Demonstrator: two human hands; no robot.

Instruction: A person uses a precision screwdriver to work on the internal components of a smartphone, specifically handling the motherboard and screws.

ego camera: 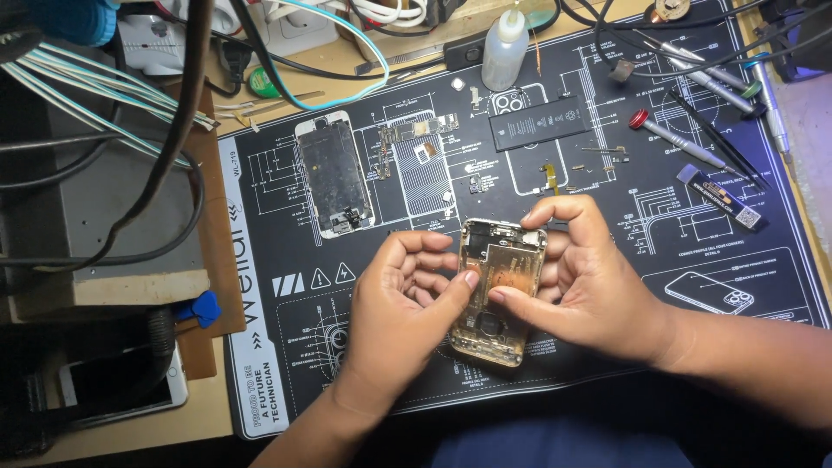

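Observation:
An opened gold phone housing point(497, 295) with bare inner parts sits between both my hands, just above the black repair mat point(607, 260). My left hand point(400, 303) cups its left side, thumb pressing on the inside. My right hand point(589, 277) grips its right edge, thumb on the inner plate and fingers curled over the top corner. A removed phone screen point(334, 173) lies face down on the mat up left. A black battery point(539, 122) lies at the top centre, next to a small logic board point(416, 134).
Screwdrivers point(680, 139) and tweezers point(719, 139) lie at the mat's top right beside a small dark pack point(721, 198). A squeeze bottle point(504, 48) stands at the back. Cables point(173, 130) hang over the left side, with another phone point(130, 390) and a blue pick point(204, 308) below.

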